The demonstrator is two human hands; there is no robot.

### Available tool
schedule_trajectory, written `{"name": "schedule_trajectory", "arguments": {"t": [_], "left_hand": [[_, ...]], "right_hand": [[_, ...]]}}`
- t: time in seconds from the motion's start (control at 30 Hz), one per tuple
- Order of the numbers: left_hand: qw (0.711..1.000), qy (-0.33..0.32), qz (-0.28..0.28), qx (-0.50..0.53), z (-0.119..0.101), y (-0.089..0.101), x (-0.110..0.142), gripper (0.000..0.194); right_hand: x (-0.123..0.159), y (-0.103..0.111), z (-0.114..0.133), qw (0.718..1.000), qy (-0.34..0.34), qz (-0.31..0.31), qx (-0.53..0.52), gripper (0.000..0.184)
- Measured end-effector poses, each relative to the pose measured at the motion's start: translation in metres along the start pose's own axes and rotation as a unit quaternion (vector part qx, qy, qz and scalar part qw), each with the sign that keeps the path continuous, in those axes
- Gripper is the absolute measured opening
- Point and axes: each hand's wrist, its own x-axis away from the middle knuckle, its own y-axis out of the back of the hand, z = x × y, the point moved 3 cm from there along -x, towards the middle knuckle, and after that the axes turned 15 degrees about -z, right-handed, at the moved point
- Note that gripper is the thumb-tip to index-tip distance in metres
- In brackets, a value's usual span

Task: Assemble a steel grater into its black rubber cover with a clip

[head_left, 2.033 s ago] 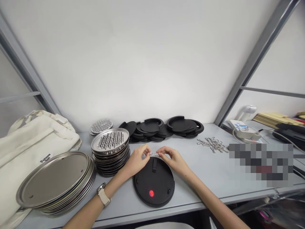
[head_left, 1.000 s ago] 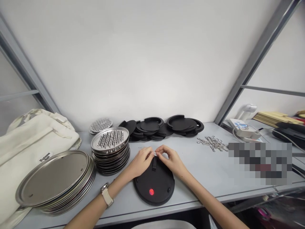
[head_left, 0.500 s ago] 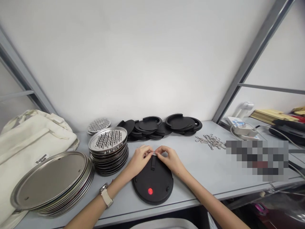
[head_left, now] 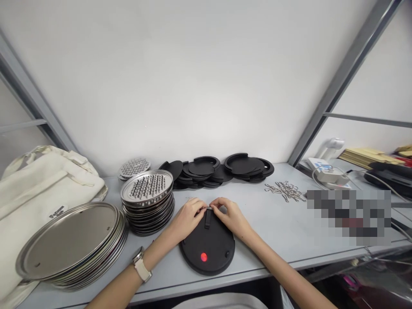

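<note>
A round black plastic base (head_left: 208,249) lies on the table in front of me, with a red dot (head_left: 204,257) near its lower edge. A short black strap (head_left: 207,219) runs down from its far edge. At that edge, my left hand (head_left: 189,218) and my right hand (head_left: 232,219) meet from either side. Their closed fingertips pinch a small metal clip (head_left: 209,207) at the top of the strap. Most of the clip is hidden by the fingers. A pile of bent metal clips (head_left: 286,191) lies to the right.
Left of the base stands a stack of round graters (head_left: 148,189), with another grater (head_left: 134,167) behind. Several oval metal trays (head_left: 69,240) are stacked beside a cream bag (head_left: 48,180). Black round parts (head_left: 206,167) line the wall. Right are a white box (head_left: 325,171) and cables.
Both hands stay at the strap's top, with small finger shifts around the clip. The left wrist has turned slightly. The whole view has shifted a little.
</note>
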Motion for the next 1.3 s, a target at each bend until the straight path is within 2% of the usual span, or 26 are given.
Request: {"name": "schedule_trajectory", "arguments": {"t": [0.37, 0.53, 0.7, 0.9, 1.03, 1.3], "left_hand": [[1.000, 0.019, -0.017, -0.003, 0.001, 0.000, 0.001, 0.013], [0.999, 0.032, -0.031, 0.015, 0.003, -0.001, 0.000, 0.017], [0.999, 0.010, -0.035, 0.019, 0.003, -0.001, 0.001, 0.016], [0.999, 0.001, -0.043, -0.006, 0.003, -0.001, 0.001, 0.017], [0.999, 0.004, -0.038, -0.011, 0.003, -0.002, 0.002, 0.017], [0.999, 0.010, -0.035, -0.009, 0.003, -0.003, 0.002, 0.018]], "right_hand": [[0.016, -0.007, 0.003, 0.997, 0.046, -0.033, 0.047, 0.020], [0.014, -0.008, 0.001, 0.998, 0.043, -0.024, 0.041, 0.023], [0.013, -0.007, 0.005, 0.999, 0.040, -0.008, 0.033, 0.024], [0.013, -0.006, 0.004, 0.998, 0.041, -0.038, 0.014, 0.021], [0.012, -0.006, 0.003, 0.999, 0.037, -0.032, 0.017, 0.017], [0.010, -0.008, 0.003, 0.999, 0.037, -0.014, 0.031, 0.025]]}}
